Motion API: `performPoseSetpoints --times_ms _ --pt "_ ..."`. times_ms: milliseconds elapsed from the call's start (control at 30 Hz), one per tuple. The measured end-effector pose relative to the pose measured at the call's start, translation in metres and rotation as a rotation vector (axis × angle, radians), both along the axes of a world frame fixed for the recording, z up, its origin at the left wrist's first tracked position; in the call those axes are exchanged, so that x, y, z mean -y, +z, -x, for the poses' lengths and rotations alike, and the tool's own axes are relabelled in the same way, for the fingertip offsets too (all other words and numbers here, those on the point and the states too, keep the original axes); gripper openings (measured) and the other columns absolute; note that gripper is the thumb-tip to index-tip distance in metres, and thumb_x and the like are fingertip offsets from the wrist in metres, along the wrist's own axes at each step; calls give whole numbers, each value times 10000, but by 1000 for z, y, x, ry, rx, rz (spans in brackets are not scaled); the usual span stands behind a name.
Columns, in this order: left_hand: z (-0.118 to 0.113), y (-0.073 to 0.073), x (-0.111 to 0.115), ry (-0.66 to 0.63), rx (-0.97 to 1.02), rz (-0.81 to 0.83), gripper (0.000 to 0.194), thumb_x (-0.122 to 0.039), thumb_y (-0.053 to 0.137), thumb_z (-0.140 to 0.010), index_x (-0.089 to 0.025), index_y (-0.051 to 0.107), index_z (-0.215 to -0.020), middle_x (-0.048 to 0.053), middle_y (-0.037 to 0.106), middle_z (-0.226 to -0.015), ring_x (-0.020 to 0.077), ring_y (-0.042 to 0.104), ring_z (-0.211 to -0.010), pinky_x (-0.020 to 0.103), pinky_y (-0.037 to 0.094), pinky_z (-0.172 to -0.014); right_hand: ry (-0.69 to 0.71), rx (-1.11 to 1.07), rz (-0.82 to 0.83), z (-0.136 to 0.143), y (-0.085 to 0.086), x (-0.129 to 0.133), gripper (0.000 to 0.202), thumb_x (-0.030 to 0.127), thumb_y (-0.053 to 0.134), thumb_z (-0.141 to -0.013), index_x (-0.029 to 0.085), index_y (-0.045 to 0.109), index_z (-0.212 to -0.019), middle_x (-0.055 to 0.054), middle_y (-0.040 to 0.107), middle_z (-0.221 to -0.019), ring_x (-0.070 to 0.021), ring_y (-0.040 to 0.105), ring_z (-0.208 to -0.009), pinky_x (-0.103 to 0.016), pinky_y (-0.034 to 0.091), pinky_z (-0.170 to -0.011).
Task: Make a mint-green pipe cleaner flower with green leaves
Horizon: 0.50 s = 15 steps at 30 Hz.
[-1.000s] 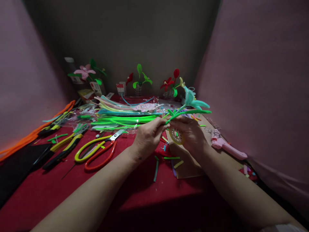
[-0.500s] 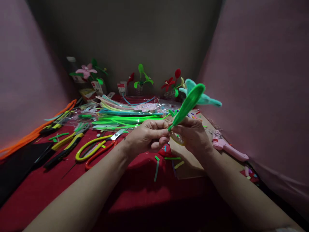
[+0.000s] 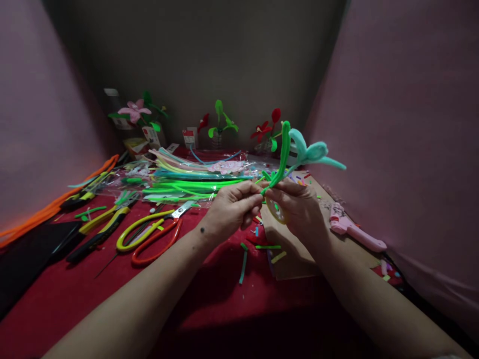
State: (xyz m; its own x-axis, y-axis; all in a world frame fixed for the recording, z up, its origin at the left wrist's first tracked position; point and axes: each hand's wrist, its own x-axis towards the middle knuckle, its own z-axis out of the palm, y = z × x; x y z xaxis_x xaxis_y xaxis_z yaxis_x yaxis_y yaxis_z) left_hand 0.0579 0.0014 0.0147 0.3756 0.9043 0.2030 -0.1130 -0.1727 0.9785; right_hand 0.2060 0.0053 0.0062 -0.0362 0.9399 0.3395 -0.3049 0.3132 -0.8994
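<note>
My left hand (image 3: 237,207) pinches the lower end of a green fuzzy leaf (image 3: 285,149) at the middle of the view. Close on its right, my right hand (image 3: 301,207) has its fingers closed around the base of the same leaf. The leaf stands upright and curves, its edge facing me. Behind it, a pale teal fuzzy flower (image 3: 314,152) rises from my right hand on a thin stem. A clear yellowish roll (image 3: 277,212) hangs beneath my right hand, partly hidden by the fingers.
Red-and-yellow scissors (image 3: 160,237) and yellow-black pliers (image 3: 108,224) lie left on the red cloth (image 3: 213,309). Fuzzy stems (image 3: 198,187) in clear bags lie behind my hands. A pink glue gun (image 3: 355,232) rests right, by a brown board (image 3: 295,259). Finished flowers (image 3: 220,119) stand at the back.
The green leaf has turned from its broad face to its edge and tilts less to the right. The teal flower has also rotated, showing its petals more openly. My left wrist has rolled slightly.
</note>
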Motion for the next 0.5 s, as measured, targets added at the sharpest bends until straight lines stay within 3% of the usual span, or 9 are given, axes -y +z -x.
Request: performPoseSetpoints --times_ms 133,367,500 --pt "2 1 -1 -160 144 134 124 -224 593 -779 -151 522 -708 -59 496 -523 23 360 -345 138 311 -323 60 -76 22 -1 -1 -1 121 186 786 -567 236 705 -642 31 614 -688 -98 538 -621 -253 429 -604" --pt "3 -4 -3 -332 306 313 131 -222 596 -801 -157 502 -735 -68 455 -515 -1 257 -324 106 251 -298 78 -1 36 -5 3 3 76 202 765 -603 220 715 -657 16 625 -701 -95 533 -600 -245 415 -558" --pt "6 -4 -3 -398 326 359 118 -198 568 -820 -146 504 -735 -63 443 -523 -8 238 -323 94 237 -291 143 10 -7 -8 6 1 117 197 770 -586 236 735 -691 13 648 -739 -115 575 -659 -270 457 -636"
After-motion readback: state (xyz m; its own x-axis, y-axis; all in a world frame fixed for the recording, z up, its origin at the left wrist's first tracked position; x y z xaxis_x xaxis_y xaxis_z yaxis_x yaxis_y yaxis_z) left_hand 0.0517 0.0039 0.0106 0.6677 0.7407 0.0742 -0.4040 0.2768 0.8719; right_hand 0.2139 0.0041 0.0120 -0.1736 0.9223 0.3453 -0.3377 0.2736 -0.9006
